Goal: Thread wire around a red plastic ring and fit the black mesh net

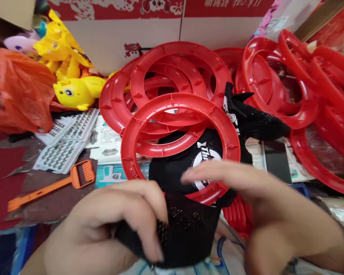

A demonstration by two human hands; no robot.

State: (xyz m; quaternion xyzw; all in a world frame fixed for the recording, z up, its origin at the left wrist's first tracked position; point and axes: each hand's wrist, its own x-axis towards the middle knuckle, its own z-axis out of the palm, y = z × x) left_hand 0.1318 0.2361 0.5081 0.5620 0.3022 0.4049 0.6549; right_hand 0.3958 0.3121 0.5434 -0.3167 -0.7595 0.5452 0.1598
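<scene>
My left hand (120, 225) is closed around a piece of black mesh cloth (189, 236), its fingers curled over the front. Slightly blurred, my right hand (263, 206) is to the right of the cloth with fingers stretched out and thumb apart, holding nothing. Beyond the hands, a red plastic ring (232, 147) lies over more black fabric with white lettering (174, 168). Whether this fabric joins the piece in my left hand is hidden. Another black piece (260, 118) with a pointed end lies to the right of the ring.
More red rings (180, 47) are heaped behind, with others (278, 118) at the right. An orange plastic tool (83, 174), trays of small round parts (60, 154), a yellow toy (80, 91) and an orange bag (17, 88) lie left. A white-and-red box (154, 32) stands behind.
</scene>
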